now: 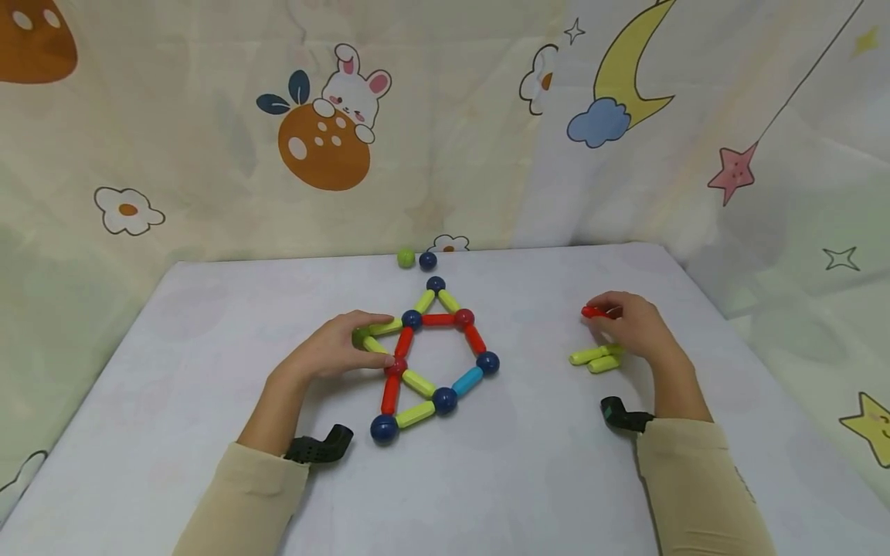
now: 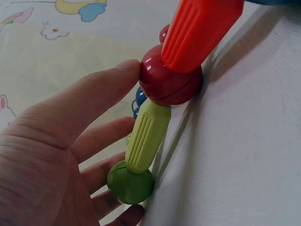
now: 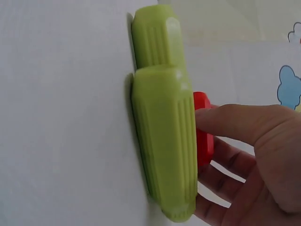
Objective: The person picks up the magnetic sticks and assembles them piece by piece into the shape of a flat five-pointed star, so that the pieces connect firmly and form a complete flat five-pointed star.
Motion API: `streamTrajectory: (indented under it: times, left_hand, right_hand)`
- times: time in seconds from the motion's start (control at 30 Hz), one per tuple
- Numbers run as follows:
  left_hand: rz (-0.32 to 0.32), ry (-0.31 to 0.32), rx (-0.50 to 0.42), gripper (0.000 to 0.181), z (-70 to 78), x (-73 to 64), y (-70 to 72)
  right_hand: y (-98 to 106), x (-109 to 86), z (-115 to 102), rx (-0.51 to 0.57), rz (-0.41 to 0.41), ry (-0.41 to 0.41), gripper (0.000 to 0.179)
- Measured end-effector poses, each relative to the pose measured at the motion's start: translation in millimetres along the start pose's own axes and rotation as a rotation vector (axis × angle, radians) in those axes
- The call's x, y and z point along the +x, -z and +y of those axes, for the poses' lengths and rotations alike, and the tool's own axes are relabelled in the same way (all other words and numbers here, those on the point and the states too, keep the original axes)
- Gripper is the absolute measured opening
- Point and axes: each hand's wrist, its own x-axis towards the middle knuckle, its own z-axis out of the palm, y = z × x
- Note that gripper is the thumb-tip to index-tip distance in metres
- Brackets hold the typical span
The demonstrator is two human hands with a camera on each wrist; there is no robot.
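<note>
My left hand (image 1: 323, 351) bends around the left corner of a flat frame of magnetic rods and balls. Its thumb touches a red ball (image 2: 169, 77); the fingers curl behind a yellow-green rod (image 2: 148, 136) and the green ball (image 2: 130, 183) at that corner. The frame joins red rods (image 1: 390, 394), yellow-green rods (image 1: 416, 415) and one blue rod (image 1: 467, 381) through dark blue balls (image 1: 445, 400) and red balls. At the right, my right hand (image 1: 636, 328) pinches a red rod (image 1: 592, 312), partly hidden by the yellow-green rods (image 3: 164, 136) in the right wrist view.
Several loose yellow-green rods (image 1: 603, 364) lie just in front of the right hand. A loose green ball (image 1: 406, 258) and a dark blue ball (image 1: 427, 261) sit at the back edge of the white table (image 1: 208, 324). A printed cloth (image 1: 452, 154) hangs behind.
</note>
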Motion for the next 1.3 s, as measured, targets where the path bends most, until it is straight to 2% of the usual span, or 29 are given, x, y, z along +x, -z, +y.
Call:
streamTrajectory:
  times: [0.2, 0.33, 0.73, 0.83, 1.07, 1.3]
  left_hand:
    - [-0.001, 0.004, -0.002, 0.075, 1.4, 0.0, 1.5]
    - [-0.002, 0.005, -0.005, 0.075, 1.3, 0.2, 1.4]
    - [-0.011, -0.003, -0.046, 0.074, -1.4, 3.7, -1.7]
    - [-0.016, -0.005, -0.049, 0.073, -0.8, 3.7, -2.9]
    - [-0.020, -0.007, -0.035, 0.072, 4.2, 1.5, -2.5]
    - [-0.015, 0.003, -0.030, 0.072, 4.2, -0.6, -0.5]
  right_hand:
    - [-7, 2.1, -16, 0.027, 0.064, 0.086, 0.033]
    - [-14, 5.4, -29, 0.052, 0.066, 0.143, 0.033]
    - [-55, 24.0, -82, 0.066, -0.049, 0.252, 0.029]
    - [-62, 28.7, -93, 0.060, -0.071, 0.257, 0.028]
    - [-74, 34.4, -109, 0.026, -0.163, 0.249, 0.026]
    - [-81, 34.4, -115, -0.011, -0.188, 0.254, 0.026]
